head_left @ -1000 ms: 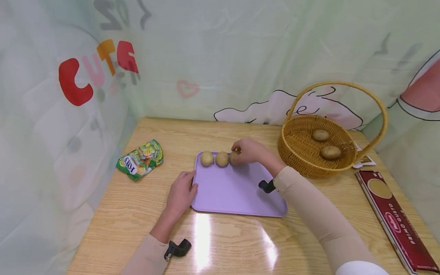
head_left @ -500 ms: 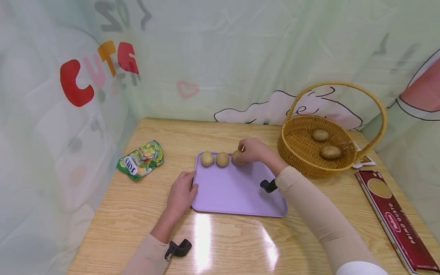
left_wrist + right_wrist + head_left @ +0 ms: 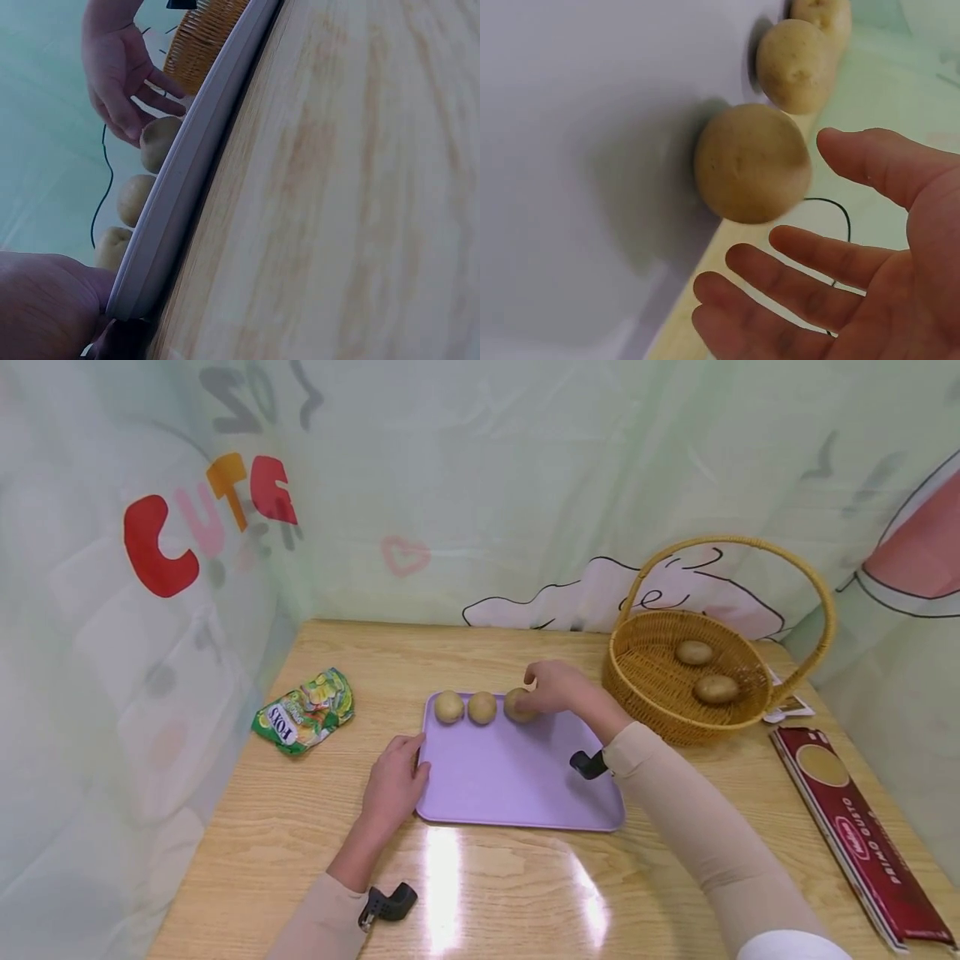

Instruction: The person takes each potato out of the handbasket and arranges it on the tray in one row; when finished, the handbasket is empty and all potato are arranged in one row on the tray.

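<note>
Three potatoes line the far edge of a purple tray (image 3: 510,777): a left potato (image 3: 449,707), a middle potato (image 3: 482,707) and a right potato (image 3: 516,705). Beside the right one is my right hand (image 3: 558,687). The right wrist view shows that hand (image 3: 870,247) with thumb and fingers spread, a small gap from the nearest potato (image 3: 751,163). My left hand (image 3: 393,781) holds the tray's left edge, its thumb over the rim. In the left wrist view part of the left hand (image 3: 45,304) is at the tray rim (image 3: 187,165); its other fingers are mostly hidden.
A wicker basket (image 3: 637,697) with a tall handle stands at the back right, two potatoes (image 3: 705,672) inside. A red pasta packet (image 3: 862,843) lies along the right edge. At the left is a crumpled green FOX'S bag (image 3: 303,712). Printed curtains surround the wooden table (image 3: 300,860).
My right hand has let go of the right potato, and its fingers have drawn slightly away to the right. The left hand has kept its place at the tray.
</note>
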Demonstrator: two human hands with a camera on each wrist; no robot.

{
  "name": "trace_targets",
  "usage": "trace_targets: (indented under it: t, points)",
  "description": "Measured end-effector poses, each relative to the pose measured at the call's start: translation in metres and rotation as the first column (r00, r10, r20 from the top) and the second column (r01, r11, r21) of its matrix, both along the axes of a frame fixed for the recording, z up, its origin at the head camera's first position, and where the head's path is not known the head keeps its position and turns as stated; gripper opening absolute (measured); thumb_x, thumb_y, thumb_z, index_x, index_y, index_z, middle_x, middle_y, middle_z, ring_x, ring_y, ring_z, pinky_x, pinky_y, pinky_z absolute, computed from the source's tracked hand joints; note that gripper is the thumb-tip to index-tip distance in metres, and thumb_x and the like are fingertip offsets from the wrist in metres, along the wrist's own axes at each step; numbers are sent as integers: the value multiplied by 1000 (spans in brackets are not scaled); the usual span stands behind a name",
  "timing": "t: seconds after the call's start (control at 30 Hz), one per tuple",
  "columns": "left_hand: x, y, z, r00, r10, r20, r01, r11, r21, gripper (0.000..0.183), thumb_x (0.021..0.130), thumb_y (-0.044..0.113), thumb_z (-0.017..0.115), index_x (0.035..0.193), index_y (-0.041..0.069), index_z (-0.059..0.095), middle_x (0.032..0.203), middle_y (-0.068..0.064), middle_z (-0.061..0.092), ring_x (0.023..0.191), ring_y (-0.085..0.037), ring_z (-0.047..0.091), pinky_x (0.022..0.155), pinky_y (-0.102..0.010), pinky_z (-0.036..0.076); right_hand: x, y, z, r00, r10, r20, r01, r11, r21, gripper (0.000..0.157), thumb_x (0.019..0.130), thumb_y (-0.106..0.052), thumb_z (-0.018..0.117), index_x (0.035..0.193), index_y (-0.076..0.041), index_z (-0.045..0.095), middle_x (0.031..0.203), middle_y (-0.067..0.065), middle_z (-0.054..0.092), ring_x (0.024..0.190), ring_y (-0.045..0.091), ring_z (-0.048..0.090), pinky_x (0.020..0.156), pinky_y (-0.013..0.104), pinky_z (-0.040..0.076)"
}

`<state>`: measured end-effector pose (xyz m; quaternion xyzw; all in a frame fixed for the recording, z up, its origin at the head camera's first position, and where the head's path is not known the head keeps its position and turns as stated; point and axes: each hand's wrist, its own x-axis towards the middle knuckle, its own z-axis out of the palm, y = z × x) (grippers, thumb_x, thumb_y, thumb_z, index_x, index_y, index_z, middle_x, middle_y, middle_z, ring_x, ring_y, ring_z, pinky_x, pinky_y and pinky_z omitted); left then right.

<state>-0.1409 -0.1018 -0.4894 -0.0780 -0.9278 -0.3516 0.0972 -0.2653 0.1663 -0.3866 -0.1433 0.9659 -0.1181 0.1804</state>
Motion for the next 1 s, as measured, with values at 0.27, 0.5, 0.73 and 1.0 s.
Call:
trace_targets:
  t: [0.27,0.5,0.73,1.0]
  points:
    - [0,1,-1,1000,16,27,-16,1000,-5,44,87,7,70,129,0,61,114,-13,62,73,-15,55,72,-33,51,0,22,16,996,10,-91,-20,994,-108,50,85,-33,67,120,4,61,109,18,64,101,31,60,86,46,48]
    - [0,0,-3,999,26,38,-26,1000,-12,44,88,9,69,130,2,61,117,-12,62,96,-23,62,85,-39,52,0,44,41,988,-42,-148,24,993,-118,43,89,-33,67,117,1,64,112,18,65,103,33,59,87,48,48]
    - [-1,-1,-4,999,23,37,-22,1000,-15,44,88,10,69,130,2,61,117,-12,62,105,-27,62,89,-41,51,1,71,62,980,-102,-168,80,988,-134,41,91,-30,64,119,0,62,114,18,63,105,33,58,87,49,47]
    - [0,0,-4,999,12,30,-12,1000,-15,43,88,10,69,130,1,61,116,-12,62,101,-26,62,86,-40,52,-1,98,74,969,-134,-206,113,988,-109,38,90,-28,64,116,1,63,111,19,63,103,33,57,86,50,46]
